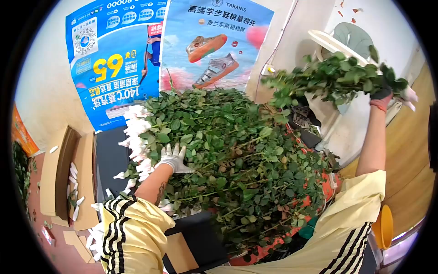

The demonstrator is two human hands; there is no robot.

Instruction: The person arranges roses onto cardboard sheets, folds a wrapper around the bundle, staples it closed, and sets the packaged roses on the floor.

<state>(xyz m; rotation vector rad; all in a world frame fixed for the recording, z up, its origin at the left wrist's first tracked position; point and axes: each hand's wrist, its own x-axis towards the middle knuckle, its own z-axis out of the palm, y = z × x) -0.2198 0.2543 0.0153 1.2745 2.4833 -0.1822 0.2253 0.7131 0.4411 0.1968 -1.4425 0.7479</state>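
A large pile of leafy rose stems (219,146) covers the work surface. Their heads, wrapped in white sleeves (137,132), line the left side of the pile. My left hand (173,160), in a white glove, lies on the leaves beside those heads with its fingers spread, gripping nothing. Raised at the upper right, my right hand (381,94) wears a dark and red glove and is closed around a bunch of rose stems (333,77). White-wrapped heads stick out past that hand on the right, while the leafy stems point left. Leaves partly hide the right fingers.
Posters (214,45) hang on the wall behind the pile. A cardboard box (59,173) stands at the left, near scattered white sleeves (75,192). A pale chair-like object (351,39) is behind the raised bunch. An orange container (384,226) sits at the lower right.
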